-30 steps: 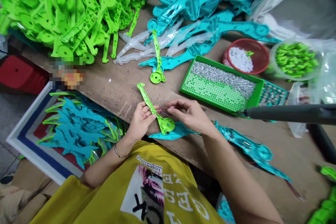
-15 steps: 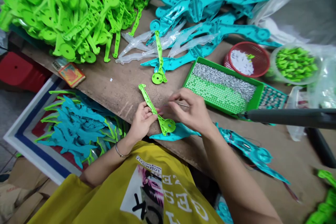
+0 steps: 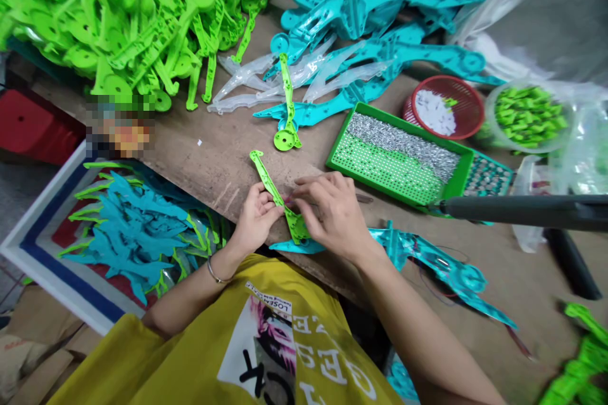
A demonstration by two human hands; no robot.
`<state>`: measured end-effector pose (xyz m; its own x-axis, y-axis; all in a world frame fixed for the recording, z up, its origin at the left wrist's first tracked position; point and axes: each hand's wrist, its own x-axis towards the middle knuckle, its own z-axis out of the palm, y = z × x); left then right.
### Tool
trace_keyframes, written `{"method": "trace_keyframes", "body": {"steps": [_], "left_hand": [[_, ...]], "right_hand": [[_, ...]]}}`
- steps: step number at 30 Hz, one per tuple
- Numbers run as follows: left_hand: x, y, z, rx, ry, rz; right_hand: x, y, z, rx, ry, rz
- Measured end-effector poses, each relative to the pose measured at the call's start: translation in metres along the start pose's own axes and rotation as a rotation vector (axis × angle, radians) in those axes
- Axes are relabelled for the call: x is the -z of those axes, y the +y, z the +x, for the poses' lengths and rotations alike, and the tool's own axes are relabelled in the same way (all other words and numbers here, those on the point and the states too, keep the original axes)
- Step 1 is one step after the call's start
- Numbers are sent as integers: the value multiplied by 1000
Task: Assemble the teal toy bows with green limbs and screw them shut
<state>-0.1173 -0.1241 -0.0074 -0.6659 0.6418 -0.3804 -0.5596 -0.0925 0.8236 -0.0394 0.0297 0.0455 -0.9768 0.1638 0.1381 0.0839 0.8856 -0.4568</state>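
Observation:
My left hand (image 3: 256,218) pinches a long bright-green plastic arm piece (image 3: 267,182) with ribs and a round disc end, tilted over the table edge. My right hand (image 3: 330,215) is bent over the piece's lower half, its fingertips drawn together near the middle. What those fingertips hold is hidden. A thin dark rod (image 3: 365,198) shows just beyond the right hand; whether the hand holds it, I cannot tell. Under the green piece lies a turquoise plastic shell (image 3: 294,246), partly covered by the hands. Another green arm piece (image 3: 287,101) rests farther back on the table.
A green tray (image 3: 394,168) of small metal parts stands right of my hands. Behind it are a red basket (image 3: 444,107) and a tub of green bits (image 3: 529,117). Green pieces (image 3: 142,25) and turquoise shells (image 3: 361,0) are heaped at the back. A black bar (image 3: 522,212) juts in.
My right hand has moved left and down onto the green arm piece, covering its disc end. The thin metal rod seen at its fingers is now hidden there. My left hand keeps its hold.

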Motion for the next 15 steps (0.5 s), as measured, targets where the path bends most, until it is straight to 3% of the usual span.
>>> {"method": "trace_keyframes", "body": {"steps": [3, 5, 10, 15], "left_hand": [[0, 0, 0, 9, -14, -6], [0, 0, 0, 9, -12, -3], [-1, 0, 1, -2, 6, 4], [-3, 2, 0, -14, 21, 13]], "right_hand": [[4, 11, 4, -118, -56, 91], [7, 18, 9, -122, -120, 185], [11, 17, 22, -5, -165, 403], [4, 10, 41, 103, -237, 409]]}}
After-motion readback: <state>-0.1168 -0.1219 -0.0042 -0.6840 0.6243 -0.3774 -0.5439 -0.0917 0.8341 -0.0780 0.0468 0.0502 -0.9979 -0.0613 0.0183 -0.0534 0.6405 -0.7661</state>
